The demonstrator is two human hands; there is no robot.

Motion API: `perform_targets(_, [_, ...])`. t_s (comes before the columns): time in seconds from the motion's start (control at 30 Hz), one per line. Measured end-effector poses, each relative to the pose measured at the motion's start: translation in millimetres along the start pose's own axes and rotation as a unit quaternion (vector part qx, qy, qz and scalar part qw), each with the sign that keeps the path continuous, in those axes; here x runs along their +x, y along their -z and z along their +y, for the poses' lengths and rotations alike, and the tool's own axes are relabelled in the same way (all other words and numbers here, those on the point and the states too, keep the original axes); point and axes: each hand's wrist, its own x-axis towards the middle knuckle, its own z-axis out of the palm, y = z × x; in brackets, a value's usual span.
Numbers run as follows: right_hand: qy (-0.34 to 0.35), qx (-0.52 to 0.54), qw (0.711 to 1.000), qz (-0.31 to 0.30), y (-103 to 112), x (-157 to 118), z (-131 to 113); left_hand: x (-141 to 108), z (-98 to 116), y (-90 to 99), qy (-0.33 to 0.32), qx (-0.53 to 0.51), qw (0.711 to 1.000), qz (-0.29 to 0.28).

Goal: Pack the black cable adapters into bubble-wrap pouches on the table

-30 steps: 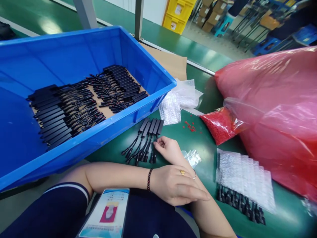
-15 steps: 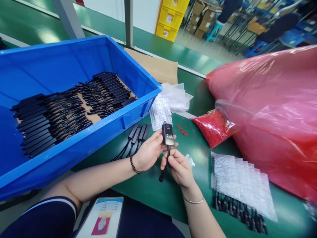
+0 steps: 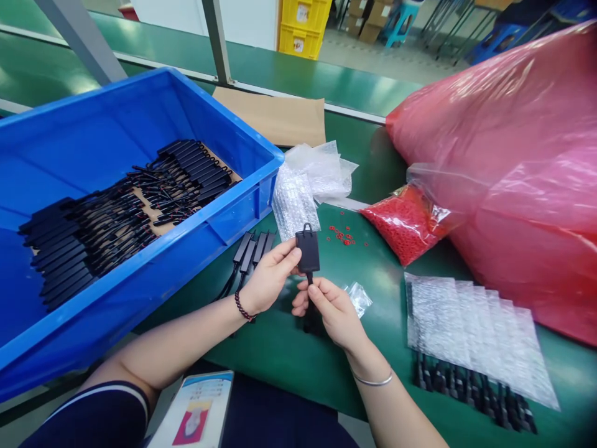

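Between my hands is a small black electronic device [image 3: 308, 251] with a hanging loop at its top and a short cable below. Its plain black face is turned up. My left hand [image 3: 275, 274] grips the body by its left edge, thumb on the front. My right hand [image 3: 329, 308] pinches the cable just under the body; the cable's lower end is partly hidden by the fingers. Several similar black devices [image 3: 252, 249] lie on the green table left of my left hand. Small red rings [image 3: 344, 236] are scattered beyond the device, and bubble-wrap bags [image 3: 296, 199] lie behind it.
A blue bin [image 3: 224, 227] with rows of black devices stands at left. On the right are a large pink plastic bag [image 3: 504, 124], a small bag of red rings [image 3: 408, 221] and a row of bubble-wrapped devices [image 3: 480, 323]. A crumpled clear bag [image 3: 358, 298] lies near my right hand.
The device has been turned over: its face with a display and buttons was up, now its plain back is. My left hand has shifted its hold to the edge. The camera view has shifted.
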Motion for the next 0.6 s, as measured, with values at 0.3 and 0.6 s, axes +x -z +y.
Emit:
perform_targets(0.3, [0.002,-0.017,0.999,0.030,-0.1,2.5,2.1,-0.2,-1.9,0.7,-0.005,-0.002,1.000,0.002])
perform_targets(0.6, [0.065,-0.122,0.986,0.095,0.3,0.0,7.7,-1.8,-4.0,1.1,-0.010,-0.011,1.000,-0.004])
